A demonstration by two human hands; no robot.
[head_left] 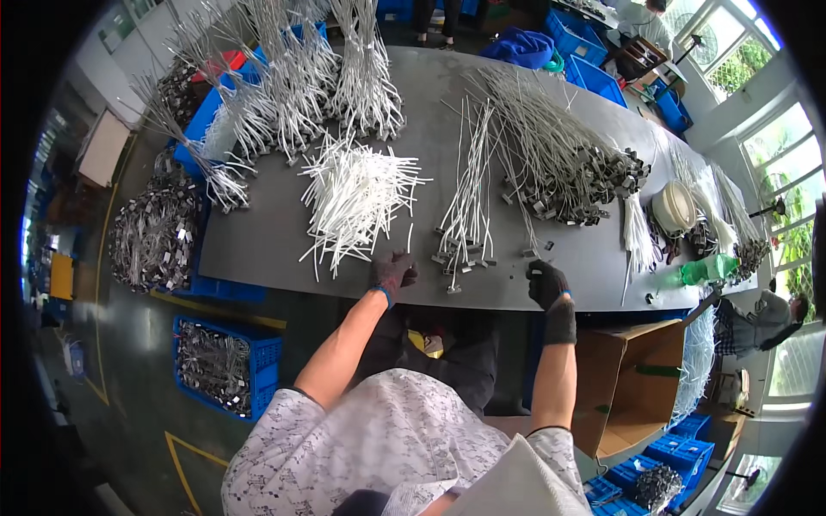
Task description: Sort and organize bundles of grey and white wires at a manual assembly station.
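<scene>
My left hand (394, 273), in a dark knit glove, is closed at the table's near edge. A short white tube (409, 237) stands out from its fingertips, just right of a heap of white tubes (357, 202). My right hand (547, 284), in a black glove, has its fingers curled together; what they hold, if anything, is hidden. Just beyond its fingertips lies a wire end with a small metal connector (531, 252). Between the hands, a little farther off, lies a small group of wires with connectors (463, 245).
A large pile of wires with connectors (585, 181) covers the table's right part. Bundled wires (366, 86) stand at the far left. A white bowl (674, 208) and green bottle (709, 270) are at right. A cardboard box (615, 378) and blue crate (265, 370) flank me.
</scene>
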